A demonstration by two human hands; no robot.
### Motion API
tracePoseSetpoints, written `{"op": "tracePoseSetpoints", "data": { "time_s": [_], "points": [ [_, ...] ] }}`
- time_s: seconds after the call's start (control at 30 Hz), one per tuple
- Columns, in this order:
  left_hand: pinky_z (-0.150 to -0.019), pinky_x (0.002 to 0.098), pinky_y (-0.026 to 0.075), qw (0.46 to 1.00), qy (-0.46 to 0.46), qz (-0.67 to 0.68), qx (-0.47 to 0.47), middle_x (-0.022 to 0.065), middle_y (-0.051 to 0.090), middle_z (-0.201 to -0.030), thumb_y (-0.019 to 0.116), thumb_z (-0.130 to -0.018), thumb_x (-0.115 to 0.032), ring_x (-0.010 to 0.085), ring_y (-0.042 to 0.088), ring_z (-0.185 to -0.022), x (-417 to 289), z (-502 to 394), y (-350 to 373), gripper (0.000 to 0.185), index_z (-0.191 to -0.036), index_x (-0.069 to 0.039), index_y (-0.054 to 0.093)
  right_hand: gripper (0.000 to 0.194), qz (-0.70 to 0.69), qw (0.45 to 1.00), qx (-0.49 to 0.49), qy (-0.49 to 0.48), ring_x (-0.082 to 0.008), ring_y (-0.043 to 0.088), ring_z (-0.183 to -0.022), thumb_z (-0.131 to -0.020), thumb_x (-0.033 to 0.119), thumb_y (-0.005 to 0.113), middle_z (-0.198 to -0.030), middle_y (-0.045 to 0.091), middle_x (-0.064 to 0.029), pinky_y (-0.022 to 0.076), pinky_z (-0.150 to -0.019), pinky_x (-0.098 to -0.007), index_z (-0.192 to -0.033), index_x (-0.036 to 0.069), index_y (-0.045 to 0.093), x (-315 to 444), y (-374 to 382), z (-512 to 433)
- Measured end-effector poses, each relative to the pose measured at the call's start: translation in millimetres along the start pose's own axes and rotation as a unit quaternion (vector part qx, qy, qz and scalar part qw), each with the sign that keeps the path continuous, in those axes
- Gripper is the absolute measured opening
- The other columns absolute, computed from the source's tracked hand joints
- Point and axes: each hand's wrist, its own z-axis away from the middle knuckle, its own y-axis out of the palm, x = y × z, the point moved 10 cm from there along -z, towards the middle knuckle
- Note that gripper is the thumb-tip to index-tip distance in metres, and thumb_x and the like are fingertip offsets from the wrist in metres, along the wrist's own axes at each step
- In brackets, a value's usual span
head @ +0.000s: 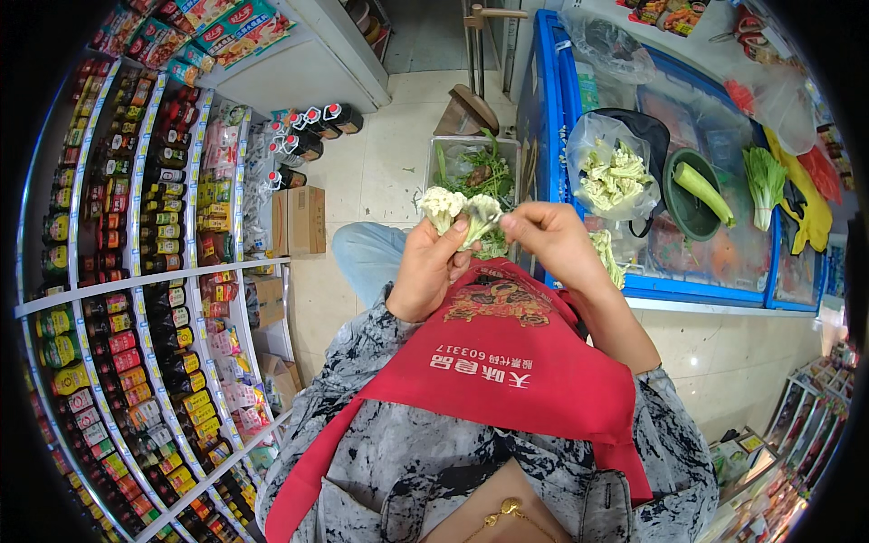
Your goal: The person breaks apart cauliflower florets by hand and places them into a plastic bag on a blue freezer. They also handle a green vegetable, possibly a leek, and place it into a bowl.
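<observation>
My left hand holds two cauliflower florets side by side above a bin. Close against the right floret is my right hand, thumb and forefinger pinched together at its edge; whether a small piece is between them cannot be told. Below the florets, the bin contains green leaves and vegetable scraps. A clear plastic bag of cauliflower pieces rests on the blue-framed chest freezer at the right. Another pale green cauliflower piece lies near the freezer's front edge, partly hidden by my right forearm.
On the freezer are a dark green bowl with a peeled pale green vegetable and a bundle of leafy greens. Shelves of jars line the left. Bottles, cardboard boxes and a dustpan stand ahead.
</observation>
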Motion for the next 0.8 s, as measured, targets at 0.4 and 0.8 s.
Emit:
{"op": "tracePoseSetpoints", "data": {
  "time_s": [0.4, 0.8],
  "points": [
    [-0.048, 0.0194, 0.034, 0.999, 0.028, 0.031, -0.018, 0.0045, 0.053, -0.082, 0.051, -0.091, -0.016, 0.0064, 0.043, -0.059, -2, -1, -6, 0.015, -0.099, -0.005, 0.046, 0.026, -0.010, 0.999, 0.041, -0.018, -0.0037, 0.037, -0.055, -0.085, 0.021, 0.059, -0.056, 0.045, 0.0042, 0.0308, -0.048, -0.0230, -0.071, 0.000, 0.059, 8, 1, 2],
    [-0.051, 0.0219, 0.033, 0.992, 0.106, -0.064, 0.020, 0.0028, 0.052, -0.078, 0.052, -0.090, -0.015, 0.0084, 0.039, -0.059, -11, 3, -4, 0.021, -0.102, 0.002, 0.050, 0.024, -0.041, 0.999, 0.018, -0.010, -0.0053, 0.043, -0.058, -0.087, 0.020, 0.057, -0.061, 0.052, 0.0017, 0.0367, -0.052, -0.0240, -0.074, 0.000, 0.060, 4, 8, 1]
  ]
}}
